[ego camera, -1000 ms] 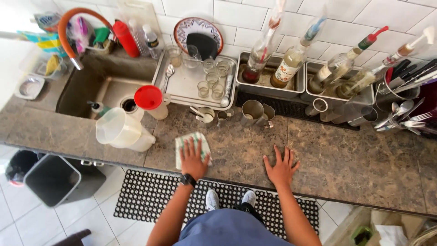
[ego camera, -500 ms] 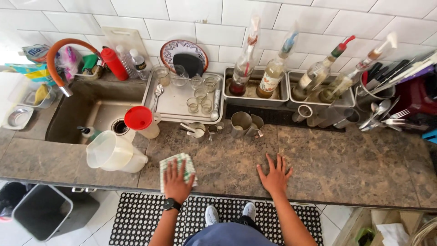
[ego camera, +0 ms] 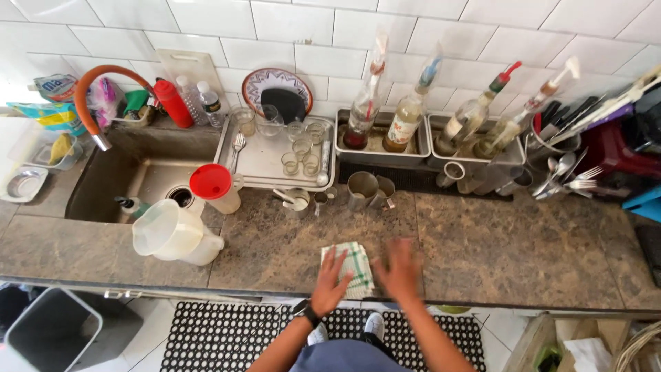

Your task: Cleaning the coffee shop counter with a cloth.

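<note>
Cloth (ego camera: 349, 269), a folded square of soft woven fabric checked in green and white, is lying flat on the table (ego camera: 509, 255) in the lower middle of the frame, close to the front edge. The left hand (ego camera: 330, 281) is pressing down on it with fingers spread, palm covering the cloth's lower left corner, so the fabric is being pinned flat against the stone. The right hand (ego camera: 399, 270) is hovering or sliding just beside the cloth's right edge, fingers splayed open and holding nothing; it is blurred, so I cannot tell whether it is touching the surface.

That table is looking like polished mottled brown stone, hard and smooth. At the centre left, a translucent plastic jug (ego camera: 173, 234) is lying tipped on its side next to a cup with a red lid (ego camera: 215, 187), both sitting by the sink (ego camera: 138, 176) rim, probably within reach of the orange hose tap (ego camera: 93, 86). A metal tray (ego camera: 258, 162) in the upper middle is holding small clear glasses mouth-up and a fork, likely draining. Just below it, steel measuring cups (ego camera: 365, 189) are standing on the stone. Glass bottles with pour spouts (ego camera: 406, 114) are leaning in steel troughs against the white tiled wall, and cutlery is bristling from a holder (ego camera: 561, 169) at the upper right. A black rubber floor mat (ego camera: 227, 337) with holes is showing underfoot.
</note>
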